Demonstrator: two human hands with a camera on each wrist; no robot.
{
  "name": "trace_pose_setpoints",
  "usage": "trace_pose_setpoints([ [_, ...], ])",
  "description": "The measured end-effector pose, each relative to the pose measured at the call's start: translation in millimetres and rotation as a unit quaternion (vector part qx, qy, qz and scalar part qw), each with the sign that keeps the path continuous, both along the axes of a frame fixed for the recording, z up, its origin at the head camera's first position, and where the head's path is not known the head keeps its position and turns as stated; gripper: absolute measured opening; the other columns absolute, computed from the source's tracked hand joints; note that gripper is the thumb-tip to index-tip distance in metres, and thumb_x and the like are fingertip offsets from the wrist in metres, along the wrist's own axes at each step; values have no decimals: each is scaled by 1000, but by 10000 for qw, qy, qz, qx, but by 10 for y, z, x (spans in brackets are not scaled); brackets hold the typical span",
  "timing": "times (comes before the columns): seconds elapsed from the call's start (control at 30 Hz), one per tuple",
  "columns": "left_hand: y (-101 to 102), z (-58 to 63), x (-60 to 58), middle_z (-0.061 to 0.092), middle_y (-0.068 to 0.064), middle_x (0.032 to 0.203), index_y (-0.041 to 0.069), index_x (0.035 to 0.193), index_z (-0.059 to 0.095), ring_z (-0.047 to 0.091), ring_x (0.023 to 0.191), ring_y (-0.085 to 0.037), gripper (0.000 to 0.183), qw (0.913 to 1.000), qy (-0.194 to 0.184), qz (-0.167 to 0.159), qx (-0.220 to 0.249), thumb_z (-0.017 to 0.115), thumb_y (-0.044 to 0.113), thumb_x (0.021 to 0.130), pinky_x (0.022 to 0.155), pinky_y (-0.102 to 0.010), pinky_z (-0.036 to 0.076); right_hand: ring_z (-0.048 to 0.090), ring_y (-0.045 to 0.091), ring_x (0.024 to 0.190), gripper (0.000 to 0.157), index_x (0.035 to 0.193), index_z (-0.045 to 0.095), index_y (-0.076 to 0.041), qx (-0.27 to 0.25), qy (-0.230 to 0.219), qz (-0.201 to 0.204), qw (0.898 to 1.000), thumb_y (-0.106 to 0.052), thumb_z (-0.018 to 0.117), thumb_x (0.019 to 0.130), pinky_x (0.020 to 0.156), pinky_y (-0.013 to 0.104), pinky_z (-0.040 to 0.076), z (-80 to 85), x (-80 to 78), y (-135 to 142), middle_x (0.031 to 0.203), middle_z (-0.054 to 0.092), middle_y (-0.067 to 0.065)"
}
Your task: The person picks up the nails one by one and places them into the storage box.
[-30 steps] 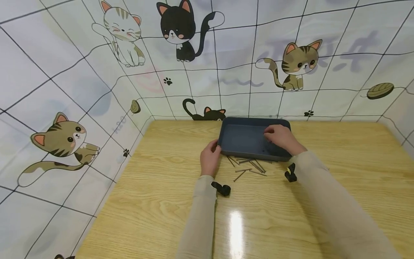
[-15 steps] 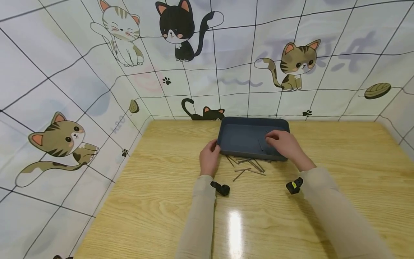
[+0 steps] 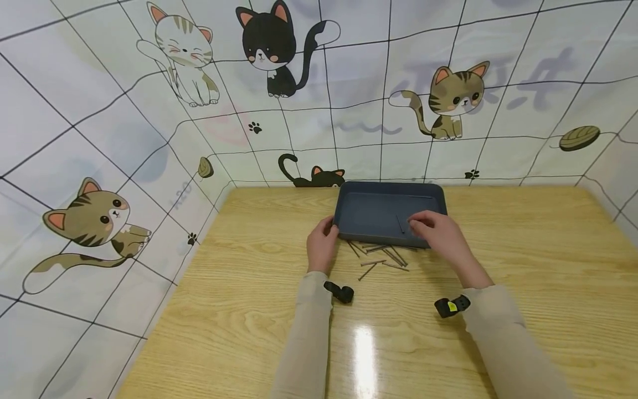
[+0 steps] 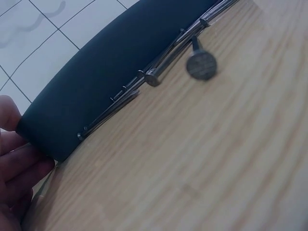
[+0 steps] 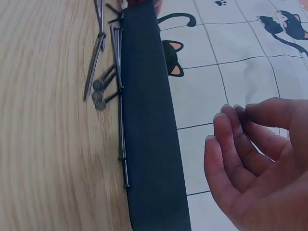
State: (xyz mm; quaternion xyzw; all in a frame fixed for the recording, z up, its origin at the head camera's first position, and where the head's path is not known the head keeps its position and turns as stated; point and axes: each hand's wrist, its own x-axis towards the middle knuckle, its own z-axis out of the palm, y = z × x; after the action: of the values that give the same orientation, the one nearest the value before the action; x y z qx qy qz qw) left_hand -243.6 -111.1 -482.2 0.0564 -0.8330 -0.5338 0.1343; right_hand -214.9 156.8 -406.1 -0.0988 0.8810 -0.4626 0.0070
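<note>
A dark blue-grey rectangular tray [image 3: 371, 213] stands at the back of the table. My left hand [image 3: 322, 245] grips its near left corner; in the left wrist view the thumb is at the rim and the other fingers [image 4: 24, 168] lie against the outside wall. My right hand [image 3: 441, 233] hovers over the tray's near right part, thumb close to the loosely bent fingers [image 5: 226, 144], nothing visible between them. Inside the tray are a nail [image 3: 400, 224] near the middle and another nail [image 3: 421, 197] along the back wall.
Several loose nails [image 3: 396, 256] lie on the wooden table [image 3: 239, 310] along the tray's near wall, some pressed close to it. Behind the table hangs a white grid-patterned cloth [image 3: 359, 83] with cartoon cats, close to the tray's back edge.
My right hand has drawn back toward the near right from over the tray's back part, leaving a nail in view at the back wall. The left hand stays on the corner.
</note>
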Motion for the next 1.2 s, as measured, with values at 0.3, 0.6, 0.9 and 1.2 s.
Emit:
trace_pose_setpoints([
  [0.3,19,-3,-9,60,7,111,25,122,56,55,97,-7,34,10000,-40,0,28,49,30,89,82,-33,43,59,25,88,37,114,57,-9,-318,-441,516,9972,-34,56,87,75,43,47,-80,95,-15,99,62,8],
  [0.6,3,9,6,60,7,110,24,121,57,55,97,-8,33,10000,-64,3,48,50,29,90,82,-34,43,54,23,101,38,118,57,-13,304,-476,1336,9894,-34,57,86,81,43,43,-195,127,-58,109,59,3],
  [0.9,-5,6,-12,60,6,111,24,121,57,54,98,-10,33,9999,-81,-9,110,50,28,89,83,-35,43,50,28,109,50,124,52,-11,595,-601,1492,9852,-39,60,83,83,43,43,-262,151,-121,122,52,9],
  [1.2,2,13,-11,60,4,112,22,121,57,55,99,-11,33,9999,-63,-20,129,50,27,89,84,-36,42,50,31,105,44,122,54,-5,1313,-463,1383,9806,-26,61,84,83,46,41,-292,152,-191,118,53,14],
])
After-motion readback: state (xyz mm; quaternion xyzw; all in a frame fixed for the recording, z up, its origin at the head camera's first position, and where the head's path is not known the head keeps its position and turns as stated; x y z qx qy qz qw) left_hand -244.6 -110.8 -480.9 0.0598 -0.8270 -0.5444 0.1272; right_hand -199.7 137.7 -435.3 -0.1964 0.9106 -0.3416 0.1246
